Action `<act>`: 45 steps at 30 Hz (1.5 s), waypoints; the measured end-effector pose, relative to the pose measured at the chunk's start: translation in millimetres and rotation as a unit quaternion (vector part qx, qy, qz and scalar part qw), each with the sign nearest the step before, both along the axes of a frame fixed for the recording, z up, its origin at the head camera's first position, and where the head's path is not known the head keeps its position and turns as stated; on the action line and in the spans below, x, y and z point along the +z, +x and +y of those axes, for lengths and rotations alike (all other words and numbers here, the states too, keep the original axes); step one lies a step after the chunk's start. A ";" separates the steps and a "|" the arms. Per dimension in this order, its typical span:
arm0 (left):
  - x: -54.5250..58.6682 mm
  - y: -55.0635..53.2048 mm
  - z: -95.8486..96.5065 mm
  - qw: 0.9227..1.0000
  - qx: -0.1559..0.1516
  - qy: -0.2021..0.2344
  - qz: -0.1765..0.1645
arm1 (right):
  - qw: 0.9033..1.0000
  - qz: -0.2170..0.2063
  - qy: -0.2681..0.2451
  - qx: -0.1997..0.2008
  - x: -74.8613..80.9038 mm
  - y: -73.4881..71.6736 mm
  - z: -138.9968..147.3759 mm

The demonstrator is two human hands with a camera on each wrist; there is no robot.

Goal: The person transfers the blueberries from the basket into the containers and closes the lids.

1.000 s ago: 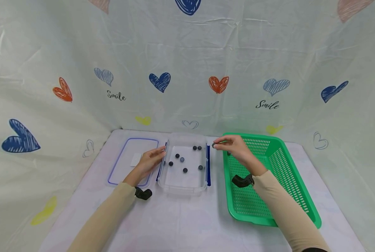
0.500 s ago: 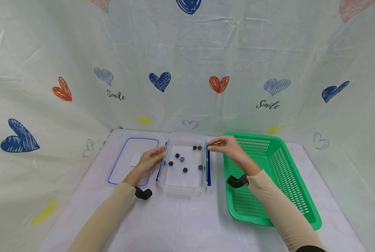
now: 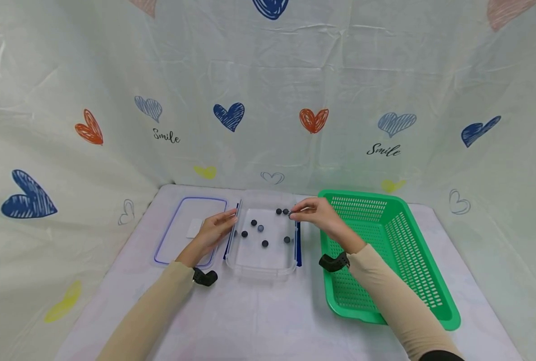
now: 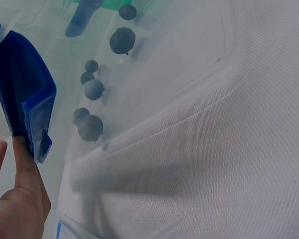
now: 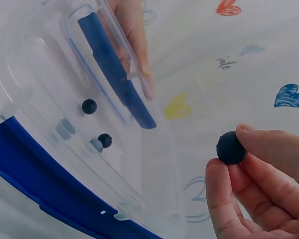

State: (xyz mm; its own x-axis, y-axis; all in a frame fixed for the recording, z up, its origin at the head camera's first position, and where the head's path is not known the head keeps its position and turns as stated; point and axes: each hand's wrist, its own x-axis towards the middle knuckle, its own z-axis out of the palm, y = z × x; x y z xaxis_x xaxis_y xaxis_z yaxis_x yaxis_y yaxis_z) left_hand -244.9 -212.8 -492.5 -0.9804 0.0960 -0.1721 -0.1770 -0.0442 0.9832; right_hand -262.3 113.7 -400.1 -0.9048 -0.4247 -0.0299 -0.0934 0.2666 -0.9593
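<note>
My right hand [image 3: 315, 216] pinches a small dark blue ball [image 5: 231, 148] between thumb and fingertips, over the far right of a clear plastic container [image 3: 262, 273]. In the right wrist view, tiny bumps show on the ball. Several similar balls [image 3: 265, 243] lie scattered inside the container; one ball [image 3: 261, 228] looks paler. My left hand [image 3: 214, 231] touches the container's left side with fairly straight fingers. The left wrist view shows a fingertip against the blue side latch [image 4: 27, 84], which hangs unfastened. Another blue latch [image 5: 50, 179] is on the right side.
A green perforated basket [image 3: 391, 311] stands right of the container, under my right forearm. A clear lid [image 3: 178, 230] with a blue rim lies flat at left. The white-covered table [image 3: 250, 321] ends at a heart-printed sheet [image 3: 349, 75] behind.
My right hand has moved left with the ball, from the basket's left edge to over the container. The left hand has stayed at the container's left side.
</note>
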 end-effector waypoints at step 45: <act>0.9 0.0 0.5 1.000 0.007 -0.007 -0.008 | 0.999 -0.018 -0.031 -0.032 -3.8 -3.7 16.0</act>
State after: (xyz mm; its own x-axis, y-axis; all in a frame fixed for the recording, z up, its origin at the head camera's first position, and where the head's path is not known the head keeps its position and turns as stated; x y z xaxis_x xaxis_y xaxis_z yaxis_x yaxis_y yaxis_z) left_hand -244.9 -212.3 -491.6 -0.9787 0.0798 -0.1892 -0.1924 -0.0336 0.9808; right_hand -266.1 129.6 -403.9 -0.9289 -0.3685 -0.0379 -0.0434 0.2100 -0.9767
